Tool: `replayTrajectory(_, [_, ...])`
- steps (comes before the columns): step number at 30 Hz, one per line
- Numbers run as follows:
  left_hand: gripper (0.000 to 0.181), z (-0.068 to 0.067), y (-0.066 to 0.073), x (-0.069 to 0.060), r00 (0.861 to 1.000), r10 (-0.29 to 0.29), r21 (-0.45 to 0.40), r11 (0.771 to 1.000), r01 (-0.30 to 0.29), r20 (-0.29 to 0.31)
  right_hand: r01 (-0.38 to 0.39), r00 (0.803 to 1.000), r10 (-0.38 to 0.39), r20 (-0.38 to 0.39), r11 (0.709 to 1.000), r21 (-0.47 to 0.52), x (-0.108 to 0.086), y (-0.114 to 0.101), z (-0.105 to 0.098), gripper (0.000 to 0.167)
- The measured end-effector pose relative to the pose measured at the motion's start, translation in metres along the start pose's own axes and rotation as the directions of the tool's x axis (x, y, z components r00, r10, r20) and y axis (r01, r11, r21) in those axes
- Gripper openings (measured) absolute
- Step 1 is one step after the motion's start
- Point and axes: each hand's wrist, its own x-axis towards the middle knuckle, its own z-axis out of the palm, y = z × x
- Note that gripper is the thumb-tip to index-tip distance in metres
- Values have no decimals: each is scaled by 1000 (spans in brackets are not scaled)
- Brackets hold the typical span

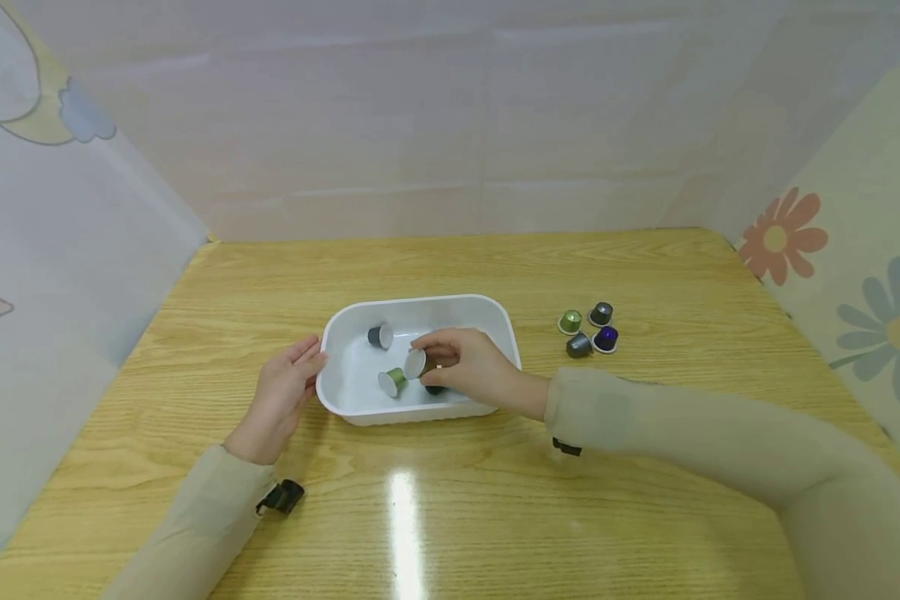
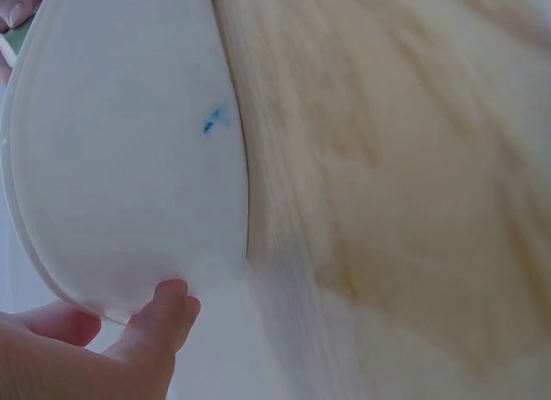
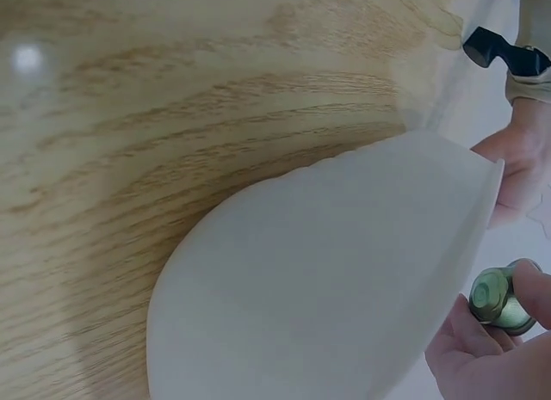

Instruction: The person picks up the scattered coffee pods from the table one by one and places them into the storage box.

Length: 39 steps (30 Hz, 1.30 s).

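A white bin [image 1: 356, 413] stands on the table. At its left end, my left hand [image 1: 276, 400] pinches the rim, thumb at the edge and fingers against the outer wall, also visible in the left wrist view [image 2: 112, 348]. Over the bin, my right hand [image 1: 480, 371] holds a capsule [image 1: 416, 364] between thumb and fingers, its pale lid facing left. The right wrist view shows this capsule [image 3: 492, 297] as green. Inside the bin lie a dark grey capsule [image 1: 378, 336], a green capsule [image 1: 393, 382] and a dark capsule [image 1: 435, 389] partly hidden under my right hand.
Right of the bin, on the wooden table [image 1: 570, 517], several capsules stand close together: green [image 1: 571, 322], dark grey [image 1: 602, 313], purple-blue [image 1: 606, 338] and a tipped grey one [image 1: 579, 345]. Patterned walls border the table's back and sides.
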Motion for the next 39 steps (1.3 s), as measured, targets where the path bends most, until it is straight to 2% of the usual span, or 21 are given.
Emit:
replayTrajectory(5, [55, 0, 0, 2, 1000, -2, -18, 1000, 2, -8, 4, 1000, -3, 28, 999, -35, 6, 0, 5, 42])
replayTrajectory(19, [55, 0, -1, 2, 1000, 0, -16, 1000, -1, -16, -18, 996, 21, 86, 999, -34, 17, -3, 13, 45])
replayTrajectory(28, [55, 2, -1, 3, 1000, -13, -27, 1000, 12, -24, -11, 993, 24, 117, 994, -110, 34, -3, 18, 47])
replayTrajectory(39, [55, 2, 0, 2, 1000, -7, -45, 999, 6, -16, -32, 983, 54, 176, 991, -129, 45, -3, 31, 45])
